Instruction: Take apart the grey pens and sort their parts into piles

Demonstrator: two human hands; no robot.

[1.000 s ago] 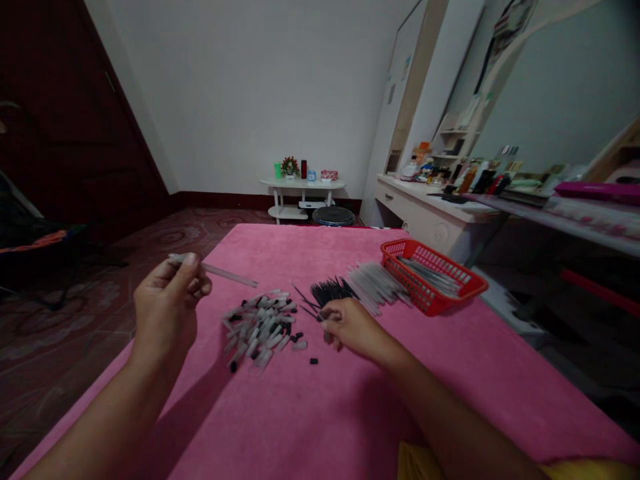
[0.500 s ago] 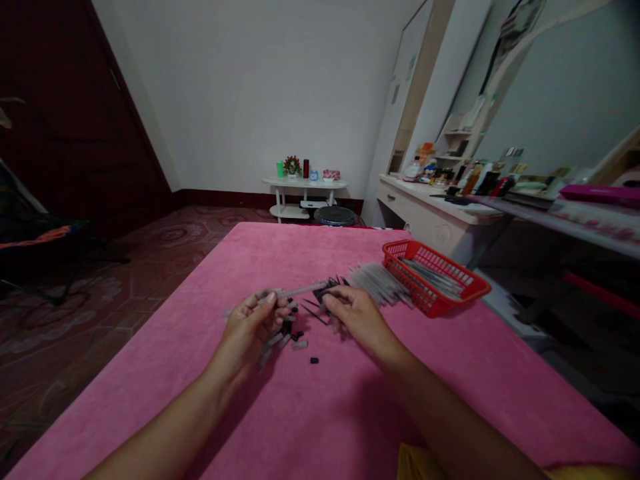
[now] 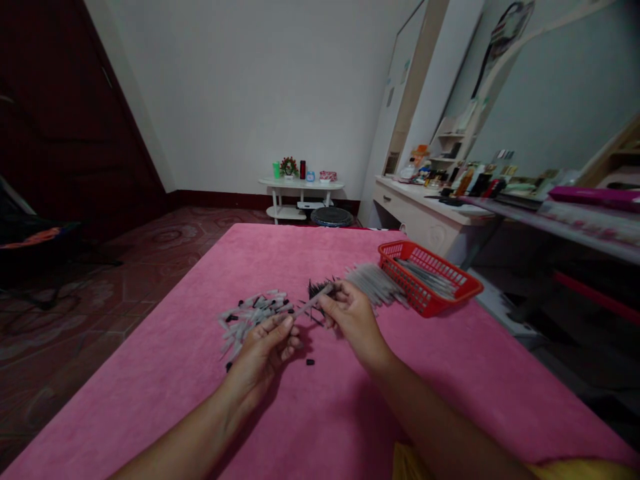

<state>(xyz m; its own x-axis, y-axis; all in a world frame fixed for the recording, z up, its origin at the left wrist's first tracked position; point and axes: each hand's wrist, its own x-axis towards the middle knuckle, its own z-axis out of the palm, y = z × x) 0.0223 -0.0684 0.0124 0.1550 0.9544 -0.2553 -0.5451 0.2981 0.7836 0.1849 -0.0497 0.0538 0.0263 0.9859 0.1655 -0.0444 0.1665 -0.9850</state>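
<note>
A thin translucent pen barrel [image 3: 313, 300] slants between my two hands above the pink table. My left hand [image 3: 273, 340] is closed on its lower end, thumb on top. At the upper end, my right hand [image 3: 350, 310] pinches it; whether a small part is also in those fingers is hidden. Under and behind the barrel lies a bunch of thin black pen parts [image 3: 316, 289]. To the left spreads a heap of clear pen caps [image 3: 250, 313] with small black pieces among them. One small black piece [image 3: 310, 362] lies alone in front of my hands.
A pile of clear pen barrels [image 3: 375, 283] lies right of my right hand, against a red plastic basket [image 3: 430, 303] holding more slim pens or barrels. Pink cloth [image 3: 280, 427] covers the table. A white dressing table [image 3: 420, 217] stands beyond the right edge.
My left hand has moved right and slightly down, uncovering the heap of caps. The barrel now tilts more steeply, its upper end at my right hand's fingers.
</note>
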